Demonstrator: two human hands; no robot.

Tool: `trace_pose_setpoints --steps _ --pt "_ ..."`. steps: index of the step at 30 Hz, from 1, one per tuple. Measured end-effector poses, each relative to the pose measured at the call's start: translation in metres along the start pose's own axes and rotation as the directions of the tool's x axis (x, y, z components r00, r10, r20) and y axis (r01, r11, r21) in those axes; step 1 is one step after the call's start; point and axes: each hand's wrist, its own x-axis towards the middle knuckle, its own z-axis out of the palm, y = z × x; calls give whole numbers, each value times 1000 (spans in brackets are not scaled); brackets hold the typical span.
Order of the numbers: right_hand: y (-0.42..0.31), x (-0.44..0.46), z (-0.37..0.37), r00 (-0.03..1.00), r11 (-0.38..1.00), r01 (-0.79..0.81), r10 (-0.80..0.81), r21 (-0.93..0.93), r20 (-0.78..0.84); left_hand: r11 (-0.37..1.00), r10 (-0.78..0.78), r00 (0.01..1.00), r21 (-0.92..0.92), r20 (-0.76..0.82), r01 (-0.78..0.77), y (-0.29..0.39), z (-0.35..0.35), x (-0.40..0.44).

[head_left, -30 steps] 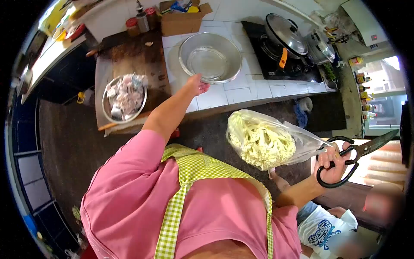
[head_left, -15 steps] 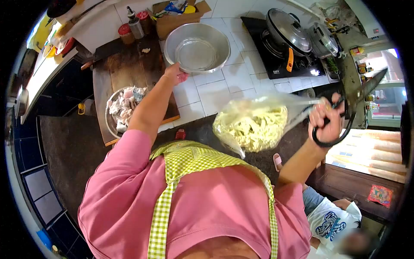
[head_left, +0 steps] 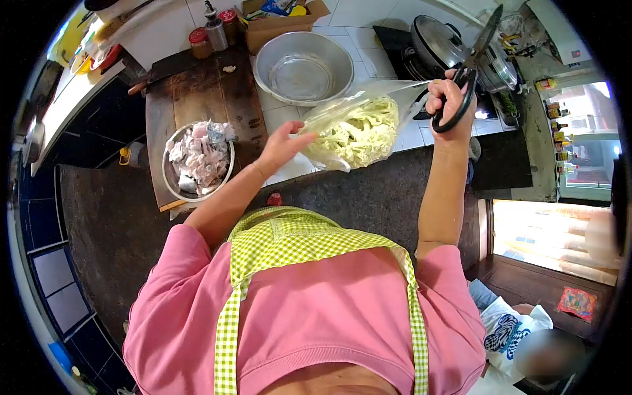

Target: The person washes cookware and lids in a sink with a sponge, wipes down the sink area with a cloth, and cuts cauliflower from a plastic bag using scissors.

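My right hand [head_left: 451,105] is closed around black-handled scissors [head_left: 455,102], their blades pointing up and away. The same hand grips the gathered neck of a clear plastic bag [head_left: 316,155]. Pale cauliflower florets [head_left: 361,135] fill the bag, which hangs over the counter's front edge. My left hand [head_left: 286,148] reaches to the bag's left side with fingers spread; whether it presses on the plastic I cannot tell. Just beyond the bag stands a wide metal basin [head_left: 303,43] on the tiled counter.
A bowl [head_left: 232,172] of raw meat pieces sits on the wooden board [head_left: 230,99], with a cleaver [head_left: 171,71] at its back. Jars and a cardboard box [head_left: 283,25] stand behind. To the right is a lidded wok [head_left: 442,39] on a cooktop. Another person [head_left: 510,329] is at lower right.
My left hand has let go of the basin rim and moved down to the bag. My right hand has carried the bag and scissors forward and left, closer to the basin.
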Motion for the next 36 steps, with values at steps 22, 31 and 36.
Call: trace_pose_setpoints --steps 22,31,36 --pt "89 -45 -122 998 351 69 -39 -934 59 341 728 647 700 225 -627 -17 89 -35" --pt "100 -63 -138 990 220 139 6 -966 144 631 690 715 580 -116 -515 -31 55 2" --pt "117 -50 -142 985 209 171 -31 -963 168 605 607 788 702 -102 -375 -33 26 38"
